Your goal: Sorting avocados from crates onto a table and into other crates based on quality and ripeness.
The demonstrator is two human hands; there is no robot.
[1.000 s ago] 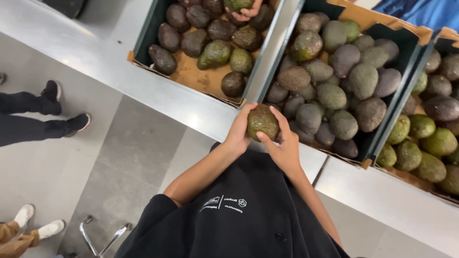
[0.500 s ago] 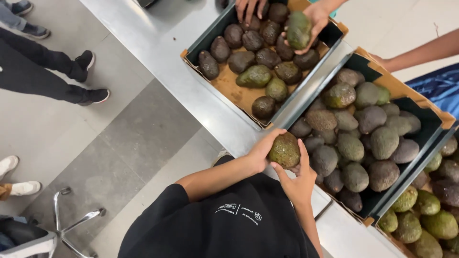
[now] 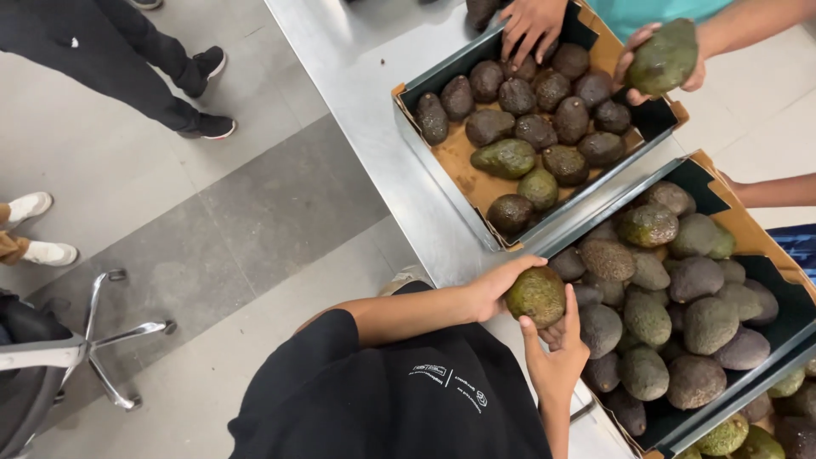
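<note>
Both my hands hold one green-brown avocado (image 3: 535,296) over the near corner of a cardboard box (image 3: 741,228) full of dark and green avocados. My left hand (image 3: 493,287) cups its left side. Under it and to the right is my right hand (image 3: 557,353), fingers up against the fruit. A second box (image 3: 406,92) of avocados sits further along the steel table (image 3: 357,68). Across the table, one hand of another person (image 3: 529,24) rests on the fruit in that box, and another hand (image 3: 646,51) holds a large green avocado (image 3: 665,56) above its far corner.
A third box with greener avocados (image 3: 739,435) shows at the bottom right. A bare forearm (image 3: 769,191) reaches in from the right edge. On the floor to the left are a chair base (image 3: 110,340), a standing person's dark legs and shoes (image 3: 127,59) and white shoes (image 3: 34,229).
My hands keep the same avocado between them, slightly turned. The view has shifted along the table. The other person's avocado has moved from above the far box to its right corner.
</note>
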